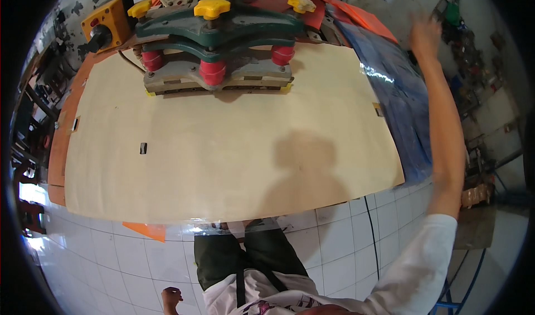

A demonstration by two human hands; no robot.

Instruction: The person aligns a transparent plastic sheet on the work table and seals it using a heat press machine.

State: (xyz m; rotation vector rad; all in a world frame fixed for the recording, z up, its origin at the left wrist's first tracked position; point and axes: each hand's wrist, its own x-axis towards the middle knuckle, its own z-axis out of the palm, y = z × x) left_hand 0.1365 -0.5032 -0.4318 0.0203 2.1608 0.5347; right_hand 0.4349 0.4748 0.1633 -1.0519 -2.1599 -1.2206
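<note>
My right arm stretches far out to the right, and my right hand (425, 36) is raised beyond the table's far right corner. Motion smears its fingers, so their grip is unclear. Close by are an orange sheet (365, 18) and a pile of blue clear plastic film (384, 92). Low at the left, beside my leg, hangs my left hand (171, 298); its fingers are curled in and nothing shows in them. Before me a wide cream sheet (223, 164) covers the table. Over its far part stands a green press head (217, 33) with yellow knobs and red cylinders.
A yellow control box (105, 25) with a black knob stands left of the press. Small black pieces (143, 148) lie on the sheet. A black cable (371, 237) crosses the tiled floor (340, 242). Clutter (468, 53) lies at the far right, near a blue-legged stool (462, 287).
</note>
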